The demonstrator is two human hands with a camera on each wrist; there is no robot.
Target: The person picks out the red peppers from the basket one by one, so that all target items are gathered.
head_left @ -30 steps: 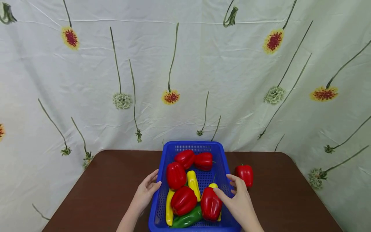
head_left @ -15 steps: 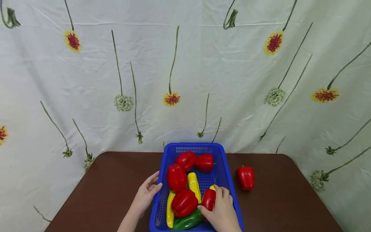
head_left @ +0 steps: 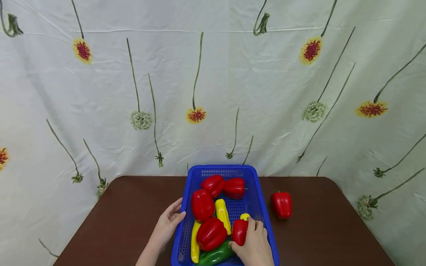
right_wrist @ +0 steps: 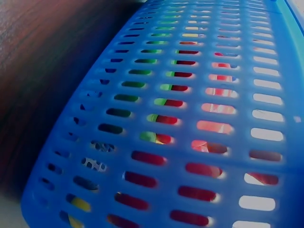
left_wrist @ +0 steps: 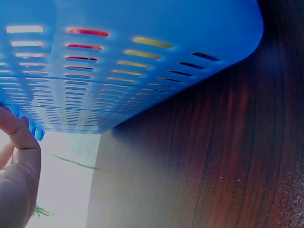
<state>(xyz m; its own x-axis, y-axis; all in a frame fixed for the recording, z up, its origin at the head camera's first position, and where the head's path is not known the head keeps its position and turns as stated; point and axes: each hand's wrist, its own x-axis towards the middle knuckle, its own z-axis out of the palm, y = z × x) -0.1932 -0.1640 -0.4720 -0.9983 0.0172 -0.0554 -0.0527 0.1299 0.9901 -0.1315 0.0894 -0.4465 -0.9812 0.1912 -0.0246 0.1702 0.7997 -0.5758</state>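
A blue plastic basket point(head_left: 177, 246) holds several red bell peppers point(head_left: 212, 234), yellow peppers point(head_left: 222, 215) and a long green pepper point(head_left: 215, 255). At its left rim my left hand point(head_left: 165, 226) holds on, thumb at the edge and fingers along the outer wall. My right hand point(head_left: 257, 244) reaches inside at the front right and grips a red bell pepper point(head_left: 239, 231), thumb on the left, fingers over the top; the palm hides part of it. Just behind that pepper sits a small yellow pepper point(head_left: 244, 216) with a thin stem. The right wrist view is filled by the basket's slotted wall point(right_wrist: 156, 102).
Right of the basket, another red bell pepper point(head_left: 281, 205) stands on the dark brown table point(head_left: 316, 229). A white cloth point(head_left: 283, 85) printed with flowers hangs behind the table's far edge.
My right hand has moved from the basket's right rim leftward onto the front-right red bell pepper and closed around it. My left hand stays at the left rim.
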